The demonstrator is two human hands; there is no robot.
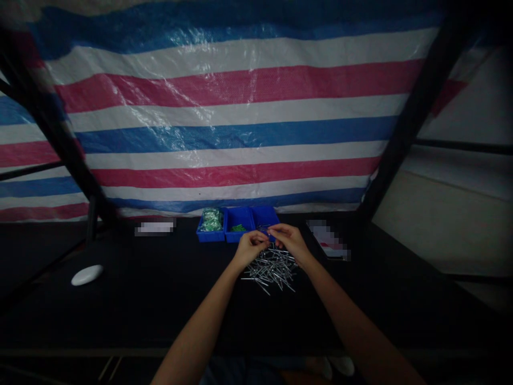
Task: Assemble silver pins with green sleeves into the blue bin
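Just above a pile of thin silvery rods [272, 270], my left hand [251, 248] and my right hand [292, 243] are close together with fingertips pinched. Whatever is between the fingers is too small and dark to make out. Behind the hands stand three blue bins side by side. The left bin [211, 236] holds clear packets with green in them. A few small green pieces [238, 228] lie in the middle bin [239, 214]. The right bin [265, 214] is partly covered by my hands, and a few thin items show near its front.
The black table [160, 299] carries a white rounded object [87, 275] at the left. A blurred pale item [155, 228] lies at the back left, a blurred flat one [328, 239] at the right. A striped tarp [240, 128] hangs behind, between dark frame posts.
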